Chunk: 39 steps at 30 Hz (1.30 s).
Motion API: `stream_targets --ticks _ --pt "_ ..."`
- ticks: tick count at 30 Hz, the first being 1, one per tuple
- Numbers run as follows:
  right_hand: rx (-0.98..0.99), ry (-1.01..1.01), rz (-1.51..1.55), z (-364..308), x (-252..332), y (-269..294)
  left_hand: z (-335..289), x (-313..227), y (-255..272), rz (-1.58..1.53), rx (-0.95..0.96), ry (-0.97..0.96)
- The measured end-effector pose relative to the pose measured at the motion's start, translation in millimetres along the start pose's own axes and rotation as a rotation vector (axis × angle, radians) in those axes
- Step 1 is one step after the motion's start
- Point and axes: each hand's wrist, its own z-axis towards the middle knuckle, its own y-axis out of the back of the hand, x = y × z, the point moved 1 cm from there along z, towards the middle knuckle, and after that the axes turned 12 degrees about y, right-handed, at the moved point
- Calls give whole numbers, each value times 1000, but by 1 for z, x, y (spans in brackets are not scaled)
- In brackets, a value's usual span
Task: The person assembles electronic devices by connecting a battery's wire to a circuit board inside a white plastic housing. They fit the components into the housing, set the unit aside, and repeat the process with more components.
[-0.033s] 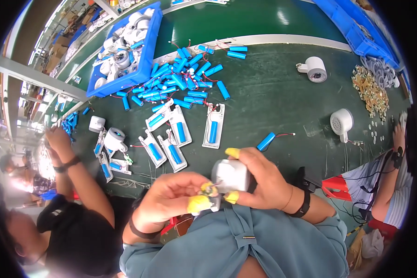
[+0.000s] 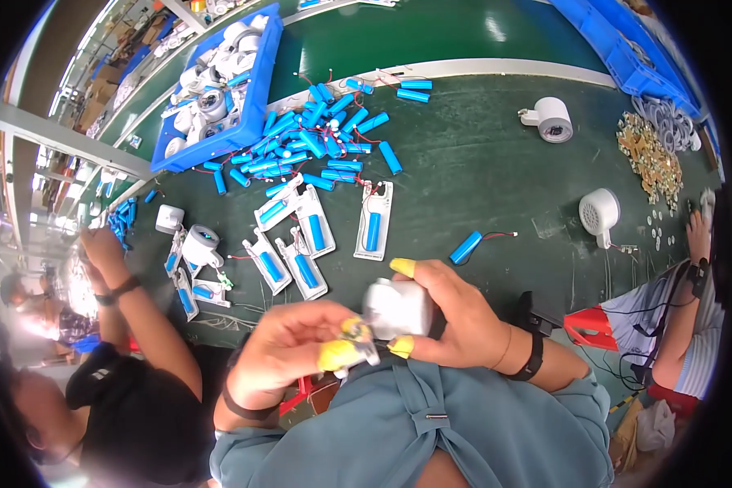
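My right hand (image 2: 455,321) is wrapped round a white cylindrical housing (image 2: 397,309), which is a little blurred. Close to its left side, my left hand (image 2: 297,350) pinches a small part with a circuit board (image 2: 356,332) and a white piece at its lower end; the fingers partly hide it. Yellow covers sit on several of my fingertips. On the table beyond my hands lie white trays (image 2: 374,244) with blue battery cells in them. A single blue battery cell (image 2: 466,248) with a wire lies ahead of my right hand.
A heap of blue cells (image 2: 309,142) lies beside a blue crate (image 2: 161,156) of white housings. Two white housings (image 2: 551,122) stand at the right, near small circuit boards (image 2: 649,159) and grey rings (image 2: 667,122). Co-workers' arms (image 2: 150,333) reach in from both sides.
Both the white housing and the small part have shifted slightly left with my hands. The part in my left hand has tilted a little.
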Motion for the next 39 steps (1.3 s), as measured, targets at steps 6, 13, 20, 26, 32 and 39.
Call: stream_targets --ticks 6,13,20,26,32,39 --pt "9 -65 2 2 1 2 -26 -40 92 207 -401 -445" --pt "-168 -199 -9 -32 -8 36 -25 -124 232 667 -1240 -470" --pt "-355 -322 -251 -58 -11 75 -29 -127 397 1355 -1699 -141" --pt "-526 -417 -302 -71 -20 103 -18 -100 366 1231 -1745 -269" --pt "-416 -357 -617 -2 -49 139 17 -83 295 1148 -1359 -726" --pt "-520 -764 -394 65 -122 175 88 -30 82 1024 -656 -707"
